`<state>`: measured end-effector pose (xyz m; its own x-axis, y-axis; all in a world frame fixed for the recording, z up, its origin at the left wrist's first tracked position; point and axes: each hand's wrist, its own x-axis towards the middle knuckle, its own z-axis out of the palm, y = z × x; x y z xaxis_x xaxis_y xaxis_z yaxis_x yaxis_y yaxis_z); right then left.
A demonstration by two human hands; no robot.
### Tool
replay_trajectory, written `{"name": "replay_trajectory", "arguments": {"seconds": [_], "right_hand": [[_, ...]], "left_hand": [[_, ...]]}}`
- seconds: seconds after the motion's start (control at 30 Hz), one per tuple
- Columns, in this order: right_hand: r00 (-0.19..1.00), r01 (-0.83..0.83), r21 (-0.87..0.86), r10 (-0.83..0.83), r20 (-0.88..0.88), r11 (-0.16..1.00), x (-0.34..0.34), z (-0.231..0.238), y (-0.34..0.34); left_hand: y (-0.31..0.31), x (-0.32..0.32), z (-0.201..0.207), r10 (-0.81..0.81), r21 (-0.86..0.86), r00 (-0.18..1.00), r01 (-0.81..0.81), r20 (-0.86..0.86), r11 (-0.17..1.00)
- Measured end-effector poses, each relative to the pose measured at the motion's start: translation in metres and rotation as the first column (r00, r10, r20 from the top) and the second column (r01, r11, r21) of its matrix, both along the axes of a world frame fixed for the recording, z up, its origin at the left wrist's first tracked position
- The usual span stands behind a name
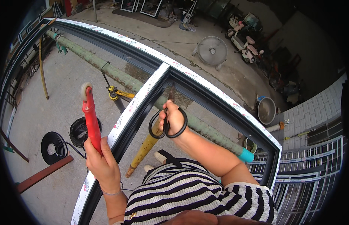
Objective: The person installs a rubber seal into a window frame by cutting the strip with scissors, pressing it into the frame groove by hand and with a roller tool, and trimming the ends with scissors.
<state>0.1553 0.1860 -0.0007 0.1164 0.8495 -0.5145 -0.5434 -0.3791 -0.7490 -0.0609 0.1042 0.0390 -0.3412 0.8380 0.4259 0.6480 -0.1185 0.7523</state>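
My left hand (103,163) grips the red handle of a roller tool (92,125), held upright with its small pale wheel at the top. In my right hand (175,118) is a pair of scissors (185,125); the black loop handles hang below my fingers and the blades point away, hard to see against the dark frame. Both hands are over a large window frame (152,80) with white film on its face and black inner channels. The left hand is beside its crossbar, and the right is above the opening right of that bar.
Beneath the frame runs a green pipe (204,129), with a yellow pole (142,155) nearby. A coil of black strip (52,148) and a reddish bar (45,173) lie on the floor at left. Farther off are a fan (212,50), scooter (247,45) and metal basin (266,110).
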Motion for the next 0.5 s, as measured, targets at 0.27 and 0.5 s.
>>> {"name": "replay_trajectory", "arguments": {"seconds": [0.27, 0.5], "right_hand": [[0.945, -0.283, -0.027, 0.283, 0.163, 0.959, 0.038, 0.017, -0.021], [0.614, -0.616, -0.329, 0.698, 0.367, 0.715, 0.083, 0.086, 0.005]], "left_hand": [[-0.001, 0.0, -0.002, 0.012, -0.003, 1.0, -0.012, -0.021, 1.0], [0.001, 0.002, -0.006, 0.035, 0.051, 0.998, -0.032, -0.058, 0.998]]}}
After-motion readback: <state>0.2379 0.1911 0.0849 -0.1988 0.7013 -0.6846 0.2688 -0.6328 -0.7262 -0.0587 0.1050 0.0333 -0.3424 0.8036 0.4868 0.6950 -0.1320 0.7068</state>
